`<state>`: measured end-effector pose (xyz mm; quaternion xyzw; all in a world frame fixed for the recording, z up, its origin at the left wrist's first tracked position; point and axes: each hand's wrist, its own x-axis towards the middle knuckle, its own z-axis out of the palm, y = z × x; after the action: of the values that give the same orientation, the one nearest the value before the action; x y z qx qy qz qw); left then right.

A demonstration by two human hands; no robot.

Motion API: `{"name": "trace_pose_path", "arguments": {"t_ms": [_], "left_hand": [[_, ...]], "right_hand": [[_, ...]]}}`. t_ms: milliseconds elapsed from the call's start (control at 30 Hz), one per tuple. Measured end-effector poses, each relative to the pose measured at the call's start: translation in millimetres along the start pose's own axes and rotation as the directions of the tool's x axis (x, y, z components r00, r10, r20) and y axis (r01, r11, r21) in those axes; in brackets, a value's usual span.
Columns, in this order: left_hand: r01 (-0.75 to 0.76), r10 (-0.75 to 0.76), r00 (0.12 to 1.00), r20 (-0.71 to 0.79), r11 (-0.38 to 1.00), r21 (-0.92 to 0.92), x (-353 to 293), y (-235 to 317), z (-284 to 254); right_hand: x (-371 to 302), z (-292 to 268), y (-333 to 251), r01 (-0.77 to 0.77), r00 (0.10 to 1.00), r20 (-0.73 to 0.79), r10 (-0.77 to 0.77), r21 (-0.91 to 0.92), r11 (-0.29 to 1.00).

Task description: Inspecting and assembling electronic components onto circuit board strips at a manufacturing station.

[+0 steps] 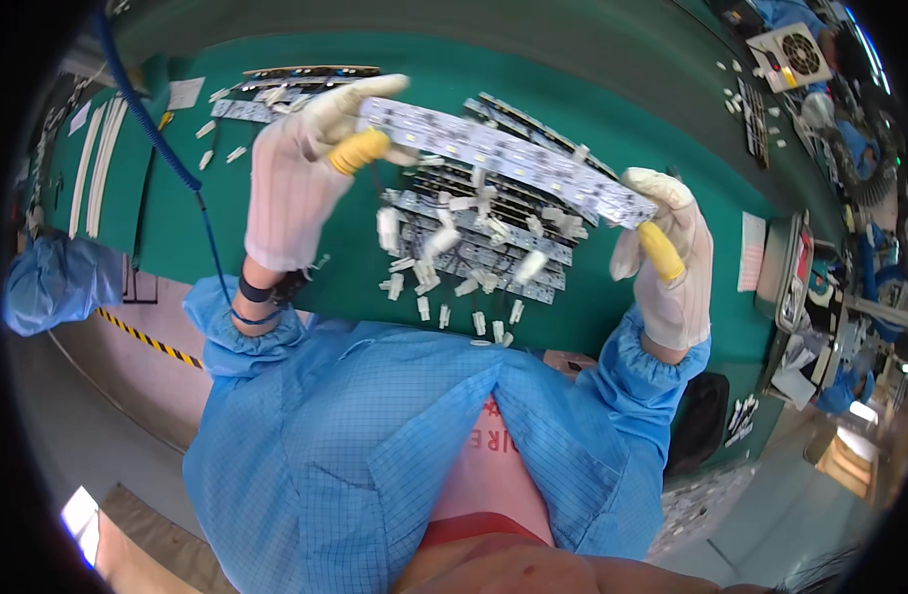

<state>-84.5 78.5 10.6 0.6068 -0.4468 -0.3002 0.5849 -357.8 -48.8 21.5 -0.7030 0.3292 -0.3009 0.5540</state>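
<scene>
Green bench (612, 119): stacked circuit strips (474, 233), loose white connectors (444, 297), blue coiled cable (162, 139). Long LED strip board (504, 158) held raised above the stack, tilted. Left hand (301, 168) and right hand (667, 257), gloved, each pinched closed on one end.

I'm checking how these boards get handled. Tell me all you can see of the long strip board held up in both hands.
The strip board is a long, narrow, pale panel dotted with small square components. It hangs in the air above the green table, tilted, its far-left end higher. The gloved left hand pinches one end, the gloved right hand the other, each with a yellow fingertip cot. Below it lie more strip boards and small white connectors.
</scene>
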Motion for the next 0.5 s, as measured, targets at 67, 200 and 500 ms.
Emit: {"name": "trace_pose_path", "arguments": {"t_ms": [67,200,500], "left_hand": [[-0.009,0.011,1.0,-0.006,0.974,0.224,8,-15,-7],[-0.041,0.03,0.999,0.033,0.919,0.393,16,-21,-7],[-0.031,0.044,0.996,-0.078,0.987,0.155,10,-24,-5]], "right_hand": [[-7,-2,-9,-0.018,0.992,0.125,-0.003,0.168,0.986],[-16,5,-18,-0.035,0.991,0.134,0.0,0.254,0.967],[-10,-1,-11,0.033,0.995,0.088,-0.048,0.167,0.985]]}}
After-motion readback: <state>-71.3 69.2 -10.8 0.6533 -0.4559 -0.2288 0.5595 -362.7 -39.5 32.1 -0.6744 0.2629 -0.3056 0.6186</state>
